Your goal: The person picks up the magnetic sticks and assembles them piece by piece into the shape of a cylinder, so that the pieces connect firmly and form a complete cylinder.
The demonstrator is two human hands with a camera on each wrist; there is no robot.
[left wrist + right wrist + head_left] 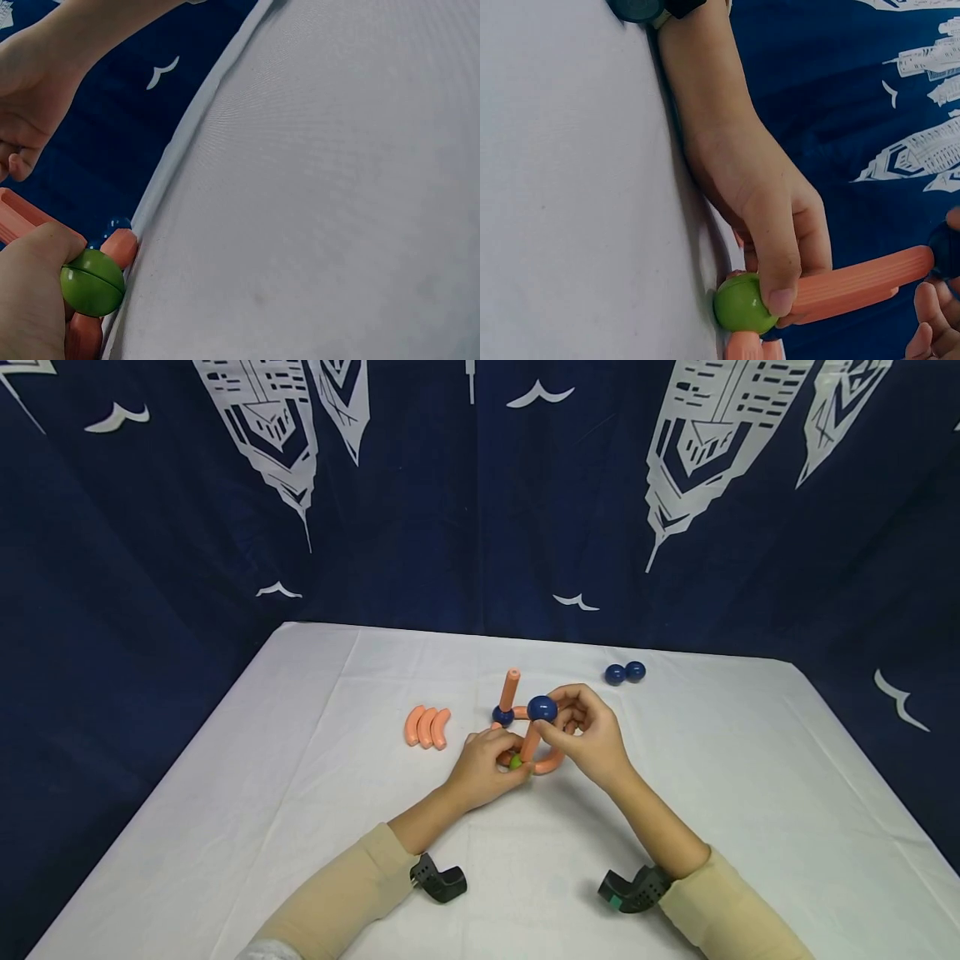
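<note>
My left hand (480, 770) grips a green ball (93, 283) low on a partly built frame of orange rods and balls, its thumb pressed against the joint. From the green ball an orange rod (862, 285) rises to a blue ball (542, 708). Fingers of my right hand (596, 739) hold that blue ball at the rod's upper end. A curved orange piece (550, 763) runs from the green ball's side toward the right hand. Behind, another blue ball (503, 716) carries an upright orange rod (509, 689) with a free top. Fingers hide part of the frame.
Left of the frame, three curved orange pieces (427, 727) lie side by side on the white tablecloth (337, 827). Two loose blue balls (626, 673) sit close together near the far edge. A dark blue patterned curtain (480, 527) hangs behind the table.
</note>
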